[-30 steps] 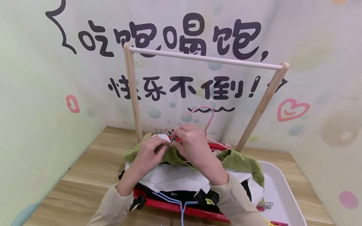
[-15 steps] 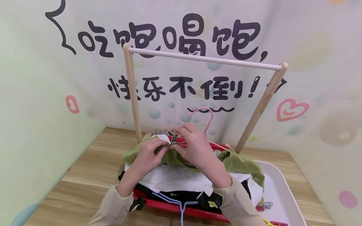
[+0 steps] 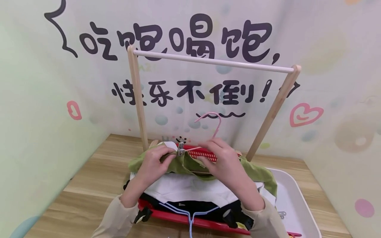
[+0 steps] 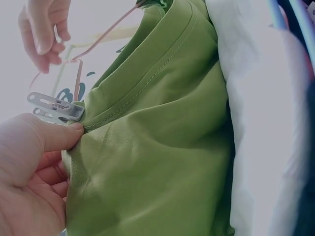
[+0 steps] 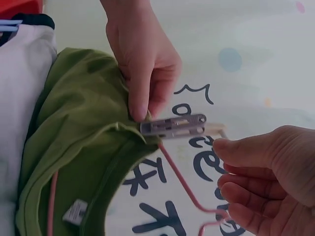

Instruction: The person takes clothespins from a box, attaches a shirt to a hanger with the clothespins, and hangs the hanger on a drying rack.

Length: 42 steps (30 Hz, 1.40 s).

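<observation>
A green shirt hangs on a pink hanger, its hook standing up behind the collar. At one end of the neckline a grey clothespin clamps the fabric by the hanger's arm. My left hand pinches the cloth right beside that clothespin, thumb on the outer side. My right hand holds nothing; its fingers are loosely bent, apart from the clothespin in the right wrist view. Part of the hanger lies hidden inside the shirt.
White and black garments lie in front of the shirt, with a blue hanger and red basket. A wooden rack with a white bar stands behind. At right, a white tray holds clothespins.
My right hand has let go of the clothespin and moved to the right. The clothespin stays on the neckline. My left hand keeps its pinch on the shirt.
</observation>
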Available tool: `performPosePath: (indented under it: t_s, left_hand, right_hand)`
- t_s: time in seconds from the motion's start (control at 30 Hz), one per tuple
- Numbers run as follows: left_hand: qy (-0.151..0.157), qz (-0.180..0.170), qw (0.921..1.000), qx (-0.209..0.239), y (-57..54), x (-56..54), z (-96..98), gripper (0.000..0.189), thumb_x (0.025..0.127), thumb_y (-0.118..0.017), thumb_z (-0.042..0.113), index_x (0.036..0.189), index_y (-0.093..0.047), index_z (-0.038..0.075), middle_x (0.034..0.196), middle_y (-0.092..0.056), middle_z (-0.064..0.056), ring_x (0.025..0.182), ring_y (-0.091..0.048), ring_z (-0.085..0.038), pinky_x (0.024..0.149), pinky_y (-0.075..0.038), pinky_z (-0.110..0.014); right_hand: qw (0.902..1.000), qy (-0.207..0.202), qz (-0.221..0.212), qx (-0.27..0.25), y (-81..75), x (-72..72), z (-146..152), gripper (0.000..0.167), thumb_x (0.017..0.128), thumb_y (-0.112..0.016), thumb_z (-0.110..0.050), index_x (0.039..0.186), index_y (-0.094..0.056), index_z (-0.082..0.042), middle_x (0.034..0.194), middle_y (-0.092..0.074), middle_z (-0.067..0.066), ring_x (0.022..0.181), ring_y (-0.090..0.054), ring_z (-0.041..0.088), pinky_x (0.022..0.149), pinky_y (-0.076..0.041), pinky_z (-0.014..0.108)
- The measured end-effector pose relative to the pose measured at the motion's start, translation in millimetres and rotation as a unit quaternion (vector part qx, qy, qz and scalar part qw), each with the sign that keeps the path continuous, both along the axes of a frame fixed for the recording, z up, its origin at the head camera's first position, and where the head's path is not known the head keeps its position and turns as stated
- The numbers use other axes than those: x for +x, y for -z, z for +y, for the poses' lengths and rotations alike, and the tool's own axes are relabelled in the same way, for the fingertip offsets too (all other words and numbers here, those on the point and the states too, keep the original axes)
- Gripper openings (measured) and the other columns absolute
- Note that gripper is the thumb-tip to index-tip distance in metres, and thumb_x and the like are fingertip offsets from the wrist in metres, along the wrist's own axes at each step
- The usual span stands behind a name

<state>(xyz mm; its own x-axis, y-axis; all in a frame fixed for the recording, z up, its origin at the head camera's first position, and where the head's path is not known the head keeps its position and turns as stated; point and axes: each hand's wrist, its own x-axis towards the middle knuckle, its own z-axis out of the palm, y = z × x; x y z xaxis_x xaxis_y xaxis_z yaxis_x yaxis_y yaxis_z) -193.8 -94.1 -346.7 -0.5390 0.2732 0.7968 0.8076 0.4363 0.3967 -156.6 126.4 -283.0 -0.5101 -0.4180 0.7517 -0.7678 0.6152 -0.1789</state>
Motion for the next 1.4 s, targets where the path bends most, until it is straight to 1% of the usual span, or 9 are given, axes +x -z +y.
performPosePath:
  t_s: [0.1, 0.27, 0.5, 0.73, 1.0, 1.1, 1.2, 1.33, 1.4]
  left_hand:
    - [-0.003, -0.002, 1.0000, -0.001, 0.2, 0.1, 0.0, 0.013, 0.072, -0.073, -0.009, 0.080, -0.069, 0.000, 0.076, -0.065, -0.005, 0.063, -0.053, -0.010, 0.054, -0.044, -0.022]
    - [-0.007, -0.007, 0.9999, -0.004, 0.0, 0.1, 0.1, 0.013, 0.072, -0.073, -0.010, 0.080, -0.069, 0.000, 0.077, -0.067, -0.007, 0.066, -0.057, -0.013, 0.056, -0.047, -0.024]
    - [-0.009, -0.012, 0.9999, 0.000, 0.4, 0.1, -0.7, 0.013, 0.073, -0.073, -0.009, 0.080, -0.068, 0.000, 0.077, -0.066, -0.006, 0.065, -0.055, -0.012, 0.054, -0.045, -0.022]
    - [-0.009, -0.015, 0.9998, -0.001, 0.9, -0.8, -0.8, 0.014, 0.072, -0.073, -0.010, 0.081, -0.069, 0.000, 0.077, -0.066, -0.006, 0.065, -0.055, -0.012, 0.055, -0.045, -0.022]
    - [-0.009, -0.010, 0.9999, -0.001, 1.1, -1.9, 0.4, 0.015, 0.071, -0.074, -0.010, 0.080, -0.069, 0.000, 0.076, -0.066, -0.005, 0.065, -0.057, -0.012, 0.055, -0.046, -0.022]
    - [-0.009, -0.010, 0.9999, 0.000, 1.7, -2.4, 0.7, 0.014, 0.071, -0.074, -0.009, 0.080, -0.069, 0.000, 0.075, -0.066, -0.005, 0.065, -0.056, -0.011, 0.054, -0.045, -0.022]
    - [-0.008, -0.010, 0.9999, 0.002, 2.5, -2.6, 0.7, 0.014, 0.071, -0.075, -0.009, 0.080, -0.069, 0.001, 0.075, -0.065, -0.004, 0.064, -0.055, -0.010, 0.054, -0.044, -0.021]
    - [-0.008, -0.008, 0.9999, 0.003, 3.7, -2.8, 0.2, 0.014, 0.071, -0.075, -0.008, 0.080, -0.070, 0.001, 0.075, -0.065, -0.004, 0.063, -0.054, -0.009, 0.054, -0.044, -0.020]
    - [-0.009, -0.005, 0.9999, 0.001, 3.9, -2.6, 0.2, 0.014, 0.071, -0.075, -0.008, 0.080, -0.070, 0.001, 0.075, -0.065, -0.004, 0.064, -0.054, -0.009, 0.055, -0.044, -0.020]
  right_hand:
    - [0.9999, 0.014, 0.001, -0.008, 2.8, 4.0, 15, 0.034, 0.066, -0.083, -0.001, 0.097, -0.069, -0.003, 0.091, -0.065, 0.006, 0.086, -0.061, 0.019, 0.070, -0.054, 0.031]
    - [0.9986, 0.046, 0.017, -0.018, 4.4, 11.9, 43, 0.037, 0.062, -0.084, 0.003, 0.095, -0.069, -0.003, 0.090, -0.066, 0.004, 0.077, -0.060, 0.013, 0.063, -0.050, 0.023]
    - [0.9949, 0.090, 0.035, -0.031, 7.8, 20.3, 78, 0.039, 0.059, -0.084, 0.006, 0.094, -0.070, -0.005, 0.086, -0.067, 0.004, 0.071, -0.060, 0.015, 0.066, -0.047, 0.017]
    - [0.9908, 0.126, 0.023, -0.044, 18.8, 26.7, 107, 0.045, 0.055, -0.082, 0.011, 0.095, -0.070, -0.005, 0.087, -0.067, 0.003, 0.073, -0.059, 0.014, 0.073, -0.043, 0.008]
    - [0.9839, 0.163, -0.003, -0.073, 36.5, 35.4, 142, 0.034, 0.064, -0.079, 0.007, 0.095, -0.069, 0.001, 0.083, -0.065, 0.010, 0.079, -0.050, -0.009, 0.075, -0.038, 0.004]
    - [0.9821, 0.173, 0.000, -0.073, 45.0, 38.4, 156, 0.023, 0.077, -0.077, -0.012, 0.094, -0.069, 0.002, 0.080, -0.065, 0.012, 0.079, -0.047, -0.016, 0.074, -0.037, 0.004]
    - [0.9806, 0.184, 0.000, -0.068, 54.9, 41.5, 169, 0.023, 0.079, -0.076, -0.016, 0.092, -0.069, 0.002, 0.079, -0.065, 0.013, 0.079, -0.045, -0.019, 0.073, -0.037, 0.005]
    - [0.9766, 0.204, -0.016, -0.067, 70.6, 46.0, 183, 0.028, 0.063, -0.079, 0.005, 0.090, -0.069, 0.002, 0.077, -0.063, 0.013, 0.076, -0.044, -0.020, 0.071, -0.038, 0.003]
    - [0.9711, 0.226, -0.036, -0.067, 79.0, 48.5, 190, 0.032, 0.058, -0.079, 0.009, 0.088, -0.069, 0.002, 0.075, -0.062, 0.012, 0.073, -0.045, -0.019, 0.068, -0.039, 0.002]
